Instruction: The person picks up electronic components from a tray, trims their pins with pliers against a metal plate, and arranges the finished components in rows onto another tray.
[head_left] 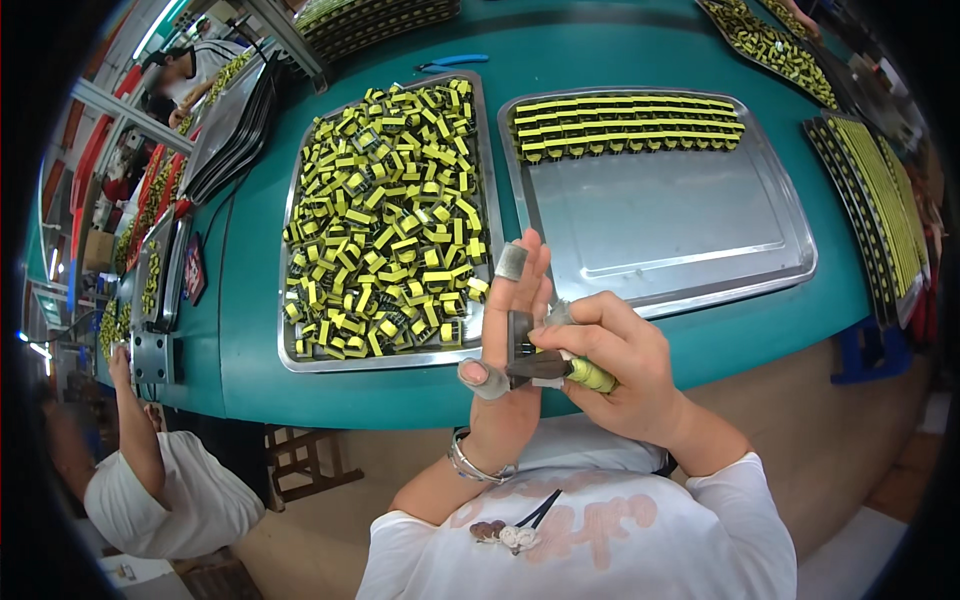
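My left hand [513,300] is raised over the table's near edge, fingers pointing away from me and grey covers on some fingertips. Between its thumb and fingers sits a small dark component [519,330]. My right hand [628,365] is closed around a hand tool [590,375] with a yellow-green wrapped handle. The tool's dark, tapered tip meets the component. Beyond my left hand, a metal tray [390,362] holds a loose heap of small yellow-and-black transformers [385,220]. A second metal tray [690,225] has similar transformers [630,125] lined up in several rows along its far side.
Blue-handled pliers [452,63] lie on the green table [560,50] behind the trays. Stacked trays [865,205] of parts stand at the right. Two people [175,490] [205,65] work at the left. A blue stool [868,352] is at the lower right.
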